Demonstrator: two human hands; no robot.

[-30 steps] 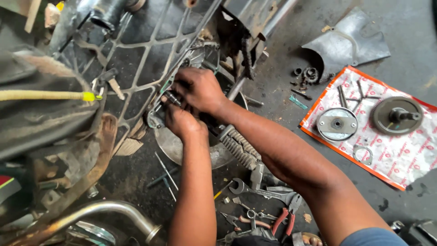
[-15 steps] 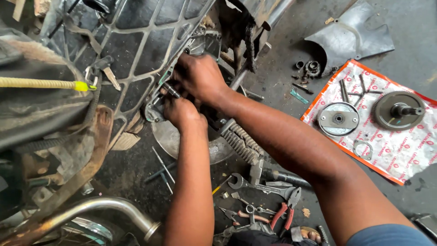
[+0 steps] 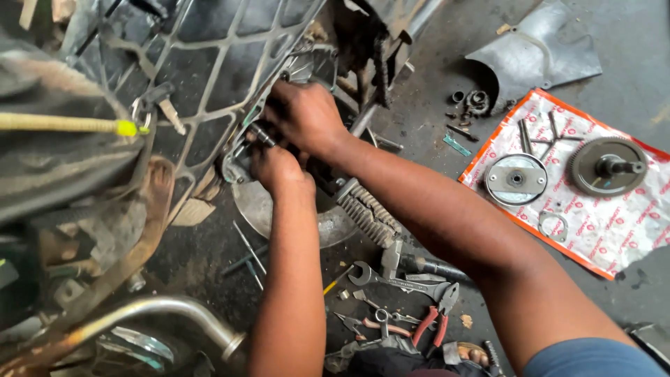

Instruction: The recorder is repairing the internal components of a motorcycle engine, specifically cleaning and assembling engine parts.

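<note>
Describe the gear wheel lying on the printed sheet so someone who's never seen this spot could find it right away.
Look right of the person's arms to the white sheet with the orange border spread on the grey floor. Two round metal parts lie near its upper edge. The gear wheel is the right-hand one: dark, with a toothed rim and a stubby shaft sticking out of its centre, whereas the flat disc to its left is smooth-edged and paler.

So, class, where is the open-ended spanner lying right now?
In the head view the spanner lies on the floor at lower centre, between the person's forearms, just above the red-handled pliers.
</note>
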